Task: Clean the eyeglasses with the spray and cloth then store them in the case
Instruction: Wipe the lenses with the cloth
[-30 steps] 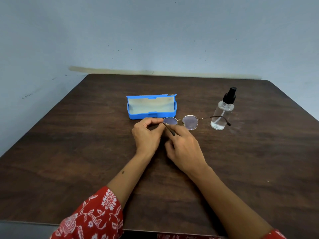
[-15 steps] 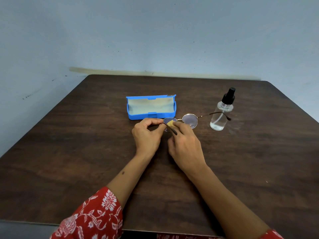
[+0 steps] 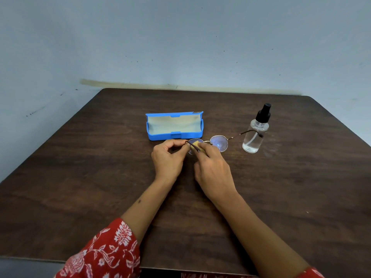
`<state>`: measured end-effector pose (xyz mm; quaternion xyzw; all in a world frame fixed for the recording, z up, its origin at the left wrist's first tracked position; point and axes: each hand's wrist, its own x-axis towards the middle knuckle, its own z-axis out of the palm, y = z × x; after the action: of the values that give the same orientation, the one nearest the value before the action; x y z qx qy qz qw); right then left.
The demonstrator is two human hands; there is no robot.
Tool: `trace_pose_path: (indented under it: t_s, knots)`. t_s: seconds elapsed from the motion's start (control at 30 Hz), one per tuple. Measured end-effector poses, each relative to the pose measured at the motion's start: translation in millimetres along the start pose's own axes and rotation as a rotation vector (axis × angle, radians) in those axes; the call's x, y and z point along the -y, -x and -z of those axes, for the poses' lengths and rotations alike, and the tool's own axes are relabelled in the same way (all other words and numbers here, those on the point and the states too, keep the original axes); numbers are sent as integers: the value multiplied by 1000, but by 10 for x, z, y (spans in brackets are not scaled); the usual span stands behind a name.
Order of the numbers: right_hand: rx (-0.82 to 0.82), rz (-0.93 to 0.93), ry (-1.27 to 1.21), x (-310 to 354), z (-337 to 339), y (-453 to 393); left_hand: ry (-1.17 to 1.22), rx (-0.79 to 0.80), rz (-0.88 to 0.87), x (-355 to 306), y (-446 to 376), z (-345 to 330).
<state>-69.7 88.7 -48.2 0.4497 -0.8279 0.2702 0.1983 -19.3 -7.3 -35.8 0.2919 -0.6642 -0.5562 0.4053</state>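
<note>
Wiping the left lens.
Left hand [image 3: 167,157] pinches the glasses [image 3: 217,143] at the hinge, beside the open case [image 3: 174,135]; right hand [image 3: 212,167] now presses the cloth [image 3: 197,146] (unseen a second ago) onto the lens. Wiping has begun; casing remains.

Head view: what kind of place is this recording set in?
Probably a plain room indoors, not a workshop: a dark wooden table pushed against a bare, scuffed pale blue wall, holding only the few task items.
</note>
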Motion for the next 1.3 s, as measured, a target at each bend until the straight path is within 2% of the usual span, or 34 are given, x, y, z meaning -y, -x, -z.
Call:
trace_pose_path:
  t_s: [0.27, 0.6, 0.83, 1.03, 1.2, 1.3]
  knots:
    - [28, 69, -56, 3, 0, 13, 81, -3, 84, 45, -14, 7]
    - [4, 25, -34, 5, 13, -8, 298, -28, 242, 52, 11, -54]
    - [39, 85, -54, -3, 8, 9, 277, -56, 214, 31, 26, -56]
    - [2, 13, 16, 0, 10, 6, 252, -100, 208, 80, -2, -61]
    - [20, 109, -21, 26, 33, 31, 236, -115, 194, 77, 6, -53]
    - [16, 43, -8, 17, 31, 24, 241, -125, 188, 82, 8, -52]
